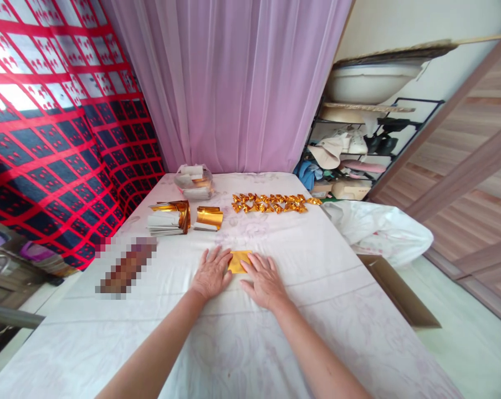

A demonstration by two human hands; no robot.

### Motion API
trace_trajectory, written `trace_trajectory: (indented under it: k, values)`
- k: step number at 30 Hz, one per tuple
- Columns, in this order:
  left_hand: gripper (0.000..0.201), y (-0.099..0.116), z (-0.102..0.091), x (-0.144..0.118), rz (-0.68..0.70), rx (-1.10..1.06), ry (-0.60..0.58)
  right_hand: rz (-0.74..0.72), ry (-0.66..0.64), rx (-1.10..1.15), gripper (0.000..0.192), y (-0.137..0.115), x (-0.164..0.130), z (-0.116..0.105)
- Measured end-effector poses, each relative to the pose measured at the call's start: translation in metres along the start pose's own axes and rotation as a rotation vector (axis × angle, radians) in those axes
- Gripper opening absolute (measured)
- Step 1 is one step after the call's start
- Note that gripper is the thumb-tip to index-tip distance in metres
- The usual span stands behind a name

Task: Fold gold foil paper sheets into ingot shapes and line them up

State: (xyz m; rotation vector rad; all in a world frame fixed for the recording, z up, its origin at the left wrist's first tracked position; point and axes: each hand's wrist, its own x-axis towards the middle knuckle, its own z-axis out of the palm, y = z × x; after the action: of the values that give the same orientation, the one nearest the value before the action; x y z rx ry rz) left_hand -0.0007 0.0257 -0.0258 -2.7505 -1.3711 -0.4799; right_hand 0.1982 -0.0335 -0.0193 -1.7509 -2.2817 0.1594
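Note:
A small sheet of golden paper (239,262) lies flat on the cloth-covered table, between my two hands. My left hand (212,272) rests palm down with its fingers spread, touching the sheet's left edge. From the other side my right hand (265,278) lies over the right edge, fingers stretched out. Beyond them stands a small curled stack of gold-and-white paper (209,218), with a thicker stack (169,218) to its left. Folded shiny gold pieces (271,203) are lined up in rows farther back on the right.
At the table's far edge sits a clear plastic bag (194,182) with more paper inside. A pixelated patch covers something on the left. Right of the table are a white plastic bag (383,230), a cardboard box (400,291) and a shoe rack (358,133). A purple curtain (242,83) hangs behind.

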Motion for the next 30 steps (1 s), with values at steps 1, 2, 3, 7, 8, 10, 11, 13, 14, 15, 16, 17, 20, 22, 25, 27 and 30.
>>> trace_trajectory:
  k: [1,2,3,7,8,10,11,13,14,15,16,17,20,22,25,27,30]
  values:
    - [0.045,-0.0002,0.0,0.0001,0.003,0.004,0.002,0.004,-0.005,0.007,0.052,-0.0003,0.0003,-0.0008]
    - [0.045,-0.0003,-0.0001,0.0002,0.006,0.008,0.005,0.008,-0.01,0.014,0.053,-0.0005,0.0006,-0.0016]
    - [0.045,-0.0004,-0.0003,0.0001,0.009,0.011,0.009,0.01,-0.014,0.02,0.053,-0.0007,0.0009,-0.0023]
    - [0.045,-0.0003,-0.0008,-0.0001,0.01,0.019,0.019,0.007,-0.024,0.019,0.054,-0.0009,0.0017,-0.0029]
    - [0.045,-0.0002,-0.0007,-0.0001,0.01,0.02,0.021,0.007,-0.026,0.014,0.054,-0.001,0.0017,-0.0025]
    - [0.044,-0.0001,0.0,-0.0002,0.011,0.022,0.025,0.007,-0.014,-0.002,0.054,-0.0013,0.0013,-0.0013]
    - [0.044,-0.0001,0.0005,-0.0003,0.01,0.024,0.026,-0.001,-0.001,-0.011,0.054,-0.0014,0.0011,-0.0005]
    - [0.044,-0.0002,0.0018,-0.0006,0.005,0.027,0.029,-0.023,0.026,-0.025,0.054,-0.0017,0.0005,0.0006]
    - [0.044,-0.0003,0.0024,-0.0008,0.003,0.029,0.029,-0.037,0.034,-0.03,0.053,-0.0018,0.0002,0.0009]
    - [0.044,-0.0005,0.0029,-0.0011,0.001,0.03,0.029,-0.05,0.037,-0.034,0.051,-0.0018,-0.0001,0.0009]
    - [0.044,-0.0006,0.0033,-0.0013,0.0,0.032,0.027,-0.061,0.037,-0.038,0.049,-0.0019,-0.0003,0.0006]
    - [0.045,-0.0008,0.0035,-0.0016,0.0,0.032,0.024,-0.069,0.038,-0.04,0.047,-0.0019,-0.0006,0.0]
    - [0.045,-0.0011,0.0035,-0.0021,0.001,0.034,0.013,-0.08,0.042,-0.028,0.043,-0.002,-0.0012,-0.0026]
    - [0.045,-0.001,0.003,-0.0023,0.002,0.035,0.011,-0.077,0.05,-0.012,0.043,-0.0023,-0.0016,-0.0041]
    - [0.045,-0.0003,0.0018,-0.0023,0.0,0.035,0.017,-0.075,0.074,0.01,0.042,-0.0023,-0.0023,-0.0048]
    - [0.045,0.0006,0.0004,-0.0022,0.0,0.029,0.017,-0.079,0.094,0.033,0.039,-0.0019,-0.003,-0.004]
    - [0.045,0.0023,-0.003,-0.0019,-0.002,0.014,-0.001,-0.088,0.131,0.059,0.033,-0.0006,-0.004,-0.0023]
